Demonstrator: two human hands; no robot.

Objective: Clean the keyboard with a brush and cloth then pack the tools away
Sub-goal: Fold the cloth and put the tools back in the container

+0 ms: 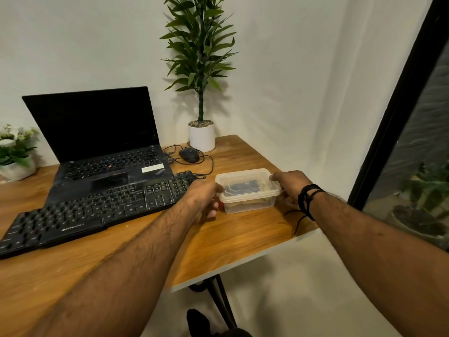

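Note:
A clear plastic box (247, 203) with its lid on stands on the wooden table (233, 239), right of a black keyboard (97, 210). Dark and pale things show dimly through the lid, too blurred to name. My left hand (206, 199) grips the box's left end, fingers curled around its rim. My right hand (290, 184) holds the right end, with the thumb on the lid's edge. A black cord is tied around my right wrist. No brush or cloth lies in the open.
An open black laptop (97, 132) stands behind the keyboard. A black mouse (189, 154) with a looped cable lies near a white plant pot (201, 137) at the back. Another potted plant (14, 154) is far left. The table's edge runs just right of the box.

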